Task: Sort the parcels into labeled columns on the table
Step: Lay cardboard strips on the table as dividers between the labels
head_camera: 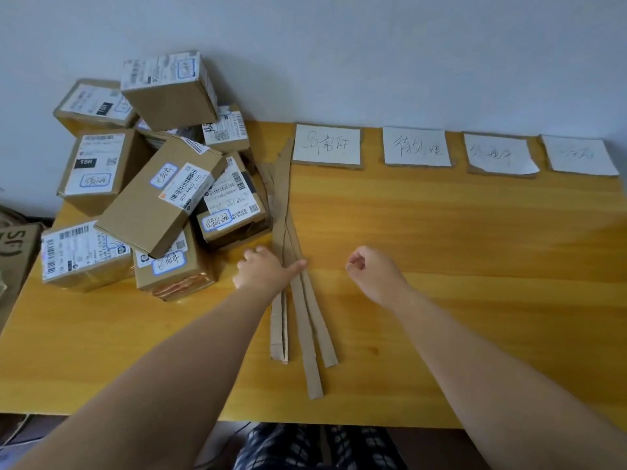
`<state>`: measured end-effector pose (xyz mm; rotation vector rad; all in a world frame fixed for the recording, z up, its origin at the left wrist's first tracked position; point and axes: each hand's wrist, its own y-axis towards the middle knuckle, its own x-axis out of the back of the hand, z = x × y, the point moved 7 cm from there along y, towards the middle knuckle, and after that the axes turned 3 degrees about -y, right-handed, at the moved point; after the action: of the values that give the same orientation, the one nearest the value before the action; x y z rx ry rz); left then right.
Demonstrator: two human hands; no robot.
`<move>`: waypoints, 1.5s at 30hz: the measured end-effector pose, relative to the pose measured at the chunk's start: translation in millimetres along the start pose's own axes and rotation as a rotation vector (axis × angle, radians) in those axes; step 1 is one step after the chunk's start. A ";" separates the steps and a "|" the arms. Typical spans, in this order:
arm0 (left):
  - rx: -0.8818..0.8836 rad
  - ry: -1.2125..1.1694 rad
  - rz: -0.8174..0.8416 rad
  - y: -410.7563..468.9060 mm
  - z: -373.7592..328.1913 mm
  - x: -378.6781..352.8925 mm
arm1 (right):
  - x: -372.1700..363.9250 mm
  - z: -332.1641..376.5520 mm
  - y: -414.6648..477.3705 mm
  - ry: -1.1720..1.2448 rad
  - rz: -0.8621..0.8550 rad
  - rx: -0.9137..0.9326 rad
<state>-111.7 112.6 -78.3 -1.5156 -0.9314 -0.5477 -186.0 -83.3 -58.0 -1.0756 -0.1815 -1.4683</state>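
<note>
A heap of brown cardboard parcels point(159, 195) with white shipping labels fills the table's left end, some tilted on top of others. Several handwritten white label cards line the back edge: the first point(326, 144), the second point(416, 146), the third point(498, 155) and the fourth point(578, 155). Long cardboard strips point(286, 232) run from the back toward the front, beside the heap. My left hand point(263, 271) rests on the strips near the heap, fingers curled and thumb out, holding nothing. My right hand point(373, 271) hovers over bare wood, loosely curled and empty.
The yellow wooden table point(458, 249) stands against a pale wall. A brown carton point(15, 252) with dark letters sits off the table's left side. Below the front edge are checked trousers point(319, 446) and floor cables.
</note>
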 end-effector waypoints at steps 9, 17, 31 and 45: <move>-0.011 -0.090 -0.044 10.6 -16.2 -6.2 | 3.4 -3.0 10.5 -0.035 0.009 0.013; 0.000 -0.114 -0.061 6.1 -4.3 -4.4 | 4.3 -1.1 7.5 -0.020 0.039 0.029; -0.102 -0.045 -0.015 2.9 1.0 -9.4 | -6.3 -12.4 -0.4 -0.004 0.034 0.003; -0.305 -0.857 0.187 -63.9 -1.9 64.8 | 35.4 37.7 -13.2 0.124 -0.066 0.034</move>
<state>-126.2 124.2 10.8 -2.1448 -1.3640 0.1436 -172.1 -79.7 -6.6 -0.9557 -0.1551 -1.5811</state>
